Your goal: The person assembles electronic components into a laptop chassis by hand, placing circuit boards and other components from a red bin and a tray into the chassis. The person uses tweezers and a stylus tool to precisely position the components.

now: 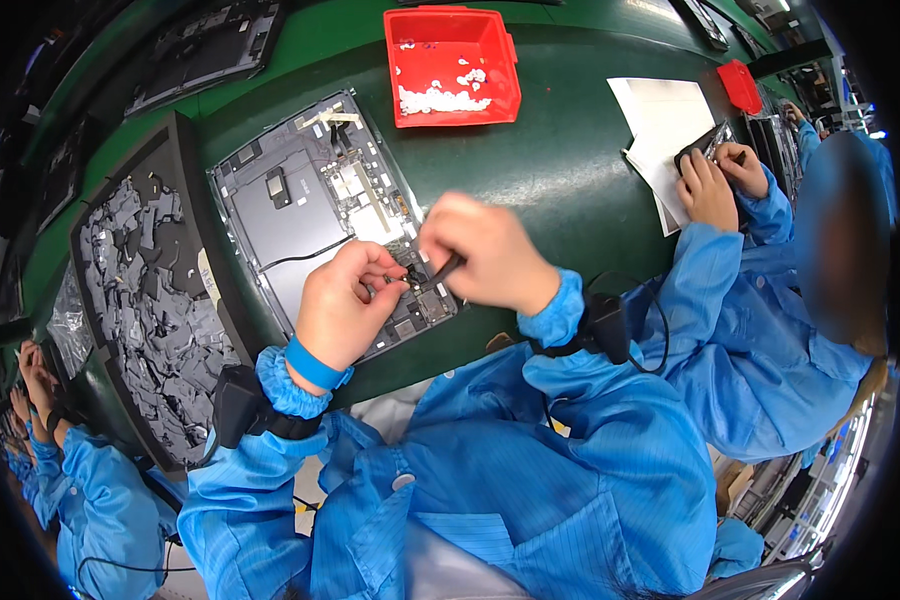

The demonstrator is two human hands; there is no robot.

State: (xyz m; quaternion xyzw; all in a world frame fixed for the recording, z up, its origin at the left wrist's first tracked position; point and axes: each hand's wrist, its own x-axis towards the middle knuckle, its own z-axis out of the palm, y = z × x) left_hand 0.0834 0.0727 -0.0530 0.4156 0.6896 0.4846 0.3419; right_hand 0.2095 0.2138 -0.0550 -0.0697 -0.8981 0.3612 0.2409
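A thin grey device panel with its electronics exposed, like an opened tablet or laptop chassis (295, 235), lies on the green bench in front of me. My left hand (345, 303) reaches over its near edge, thumb and forefinger pinched at a small dark piece by the circuit board (375, 220); that piece is too small to name. My right hand (492, 255), slightly blurred, grips a short black tool (442, 271). Its tip points left toward my left fingertips, low over the board. A black cable (305, 257) runs across the panel toward the board.
Left of the panel, a dark tray (232, 310) is filled with grey cut pieces. A red bin (454, 112) with small white parts stands beyond. On the right, a co-worker's hands (710, 190) handle a dark item over white sheets (660, 125). More people work at the left.
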